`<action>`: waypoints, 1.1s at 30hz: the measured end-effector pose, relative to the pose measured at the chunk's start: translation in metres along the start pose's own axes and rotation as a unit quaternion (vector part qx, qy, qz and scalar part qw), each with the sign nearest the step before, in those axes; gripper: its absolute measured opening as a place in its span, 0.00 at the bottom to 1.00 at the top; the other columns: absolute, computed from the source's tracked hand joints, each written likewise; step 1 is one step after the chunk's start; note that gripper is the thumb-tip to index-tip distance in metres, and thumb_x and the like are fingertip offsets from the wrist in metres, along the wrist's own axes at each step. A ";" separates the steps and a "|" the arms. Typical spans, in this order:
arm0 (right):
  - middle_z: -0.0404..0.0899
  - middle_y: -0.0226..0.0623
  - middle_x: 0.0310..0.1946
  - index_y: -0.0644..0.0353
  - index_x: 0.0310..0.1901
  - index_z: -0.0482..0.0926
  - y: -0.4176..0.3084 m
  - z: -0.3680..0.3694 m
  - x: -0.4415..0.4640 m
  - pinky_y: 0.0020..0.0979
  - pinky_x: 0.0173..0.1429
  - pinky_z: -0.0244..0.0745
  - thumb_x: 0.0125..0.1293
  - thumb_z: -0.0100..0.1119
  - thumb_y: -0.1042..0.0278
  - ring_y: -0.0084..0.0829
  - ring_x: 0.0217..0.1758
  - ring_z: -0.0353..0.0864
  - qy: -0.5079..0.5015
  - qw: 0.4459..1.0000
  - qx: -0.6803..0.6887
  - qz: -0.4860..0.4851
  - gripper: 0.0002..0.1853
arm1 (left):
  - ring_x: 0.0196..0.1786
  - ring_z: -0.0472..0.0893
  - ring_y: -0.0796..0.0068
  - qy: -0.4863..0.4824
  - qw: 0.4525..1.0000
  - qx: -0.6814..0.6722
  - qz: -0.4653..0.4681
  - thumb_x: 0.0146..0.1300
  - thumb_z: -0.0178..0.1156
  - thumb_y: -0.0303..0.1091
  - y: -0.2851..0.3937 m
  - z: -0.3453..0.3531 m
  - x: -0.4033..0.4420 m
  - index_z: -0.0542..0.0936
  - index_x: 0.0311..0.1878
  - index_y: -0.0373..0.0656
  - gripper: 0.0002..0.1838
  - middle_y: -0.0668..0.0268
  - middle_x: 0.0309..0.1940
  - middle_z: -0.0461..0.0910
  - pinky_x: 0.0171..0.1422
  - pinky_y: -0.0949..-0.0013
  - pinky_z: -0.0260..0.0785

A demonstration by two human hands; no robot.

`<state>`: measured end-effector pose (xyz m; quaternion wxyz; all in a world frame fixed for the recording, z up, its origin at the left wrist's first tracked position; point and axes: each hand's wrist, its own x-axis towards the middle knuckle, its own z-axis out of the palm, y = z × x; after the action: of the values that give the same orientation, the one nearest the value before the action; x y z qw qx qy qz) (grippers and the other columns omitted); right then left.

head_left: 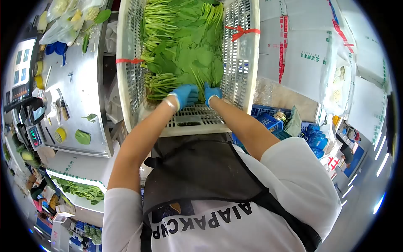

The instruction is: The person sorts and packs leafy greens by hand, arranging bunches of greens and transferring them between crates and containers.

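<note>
A white slatted crate (242, 63) in front of me holds leafy greens (195, 56), laid in rows with pale stems toward the left wall and broad leaves toward the middle. My left hand (185, 95), in a blue glove, is at the crate's near end, its fingers curled among the stems and leaves. Close beside it on the right, my right hand (213, 93), also gloved in blue, has its thumb up against the leaves. Its other fingers are mostly hidden. Both hands appear closed on greens at the near edge of the pile.
Left of the crate, a steel table (77, 101) carries a knife (64, 105), rolls of yellow tape (60, 134), loose leaves and a scale (34, 135). White foam boxes (294, 50) stand at the right. Blue baskets (268, 122) sit below them. Another foam box of greens (79, 189) is lower left.
</note>
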<state>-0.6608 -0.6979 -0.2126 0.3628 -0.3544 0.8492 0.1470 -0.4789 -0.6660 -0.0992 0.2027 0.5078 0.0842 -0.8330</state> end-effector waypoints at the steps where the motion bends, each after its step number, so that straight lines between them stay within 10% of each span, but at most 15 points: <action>1: 0.72 0.55 0.66 0.69 0.62 0.75 -0.002 -0.007 -0.005 0.42 0.69 0.69 0.63 0.58 0.35 0.50 0.70 0.71 -0.011 1.000 -0.022 0.005 0.41 | 0.59 0.77 0.57 0.027 0.999 0.008 -0.023 0.73 0.50 0.45 -0.004 0.002 0.030 0.73 0.66 0.42 0.24 0.58 0.63 0.76 0.68 0.57 0.65; 5: 0.72 0.57 0.65 0.69 0.62 0.76 -0.007 -0.017 0.002 0.42 0.68 0.70 0.62 0.59 0.32 0.53 0.67 0.74 -0.066 0.997 -0.045 -0.018 0.43 | 0.58 0.76 0.59 0.061 0.985 0.090 0.132 0.73 0.51 0.46 -0.069 -0.026 0.174 0.73 0.66 0.38 0.26 0.58 0.64 0.76 0.65 0.61 0.67; 14: 0.73 0.55 0.65 0.78 0.67 0.66 0.008 -0.025 0.020 0.37 0.65 0.71 0.54 0.66 0.27 0.45 0.63 0.76 -0.212 0.950 0.227 -0.023 0.57 | 0.64 0.74 0.63 0.065 0.988 -0.112 0.080 0.73 0.53 0.47 -0.064 0.020 0.140 0.72 0.68 0.37 0.28 0.57 0.68 0.72 0.69 0.66 0.64; 27: 0.79 0.40 0.61 0.57 0.65 0.74 -0.021 -0.079 -0.018 0.43 0.64 0.74 0.69 0.58 0.41 0.40 0.58 0.79 -0.405 0.822 0.396 0.060 0.32 | 0.60 0.77 0.64 -0.025 0.980 -0.195 -0.037 0.68 0.60 0.57 -0.007 0.026 0.069 0.73 0.66 0.49 0.30 0.61 0.62 0.76 0.67 0.59 0.70; 33: 0.75 0.45 0.65 0.58 0.69 0.70 -0.021 -0.079 -0.016 0.41 0.70 0.67 0.71 0.53 0.37 0.40 0.66 0.73 -0.381 0.848 0.361 0.077 0.36 | 0.72 0.65 0.63 -0.083 0.996 -0.001 -0.028 0.69 0.56 0.60 -0.011 0.005 0.113 0.63 0.74 0.43 0.39 0.58 0.74 0.63 0.75 0.63 0.58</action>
<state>-0.6785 -0.7447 -0.1464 0.7477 -0.0484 0.6620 -0.0192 -0.5328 -0.6862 -0.1972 0.1861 0.4339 0.0820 -0.8777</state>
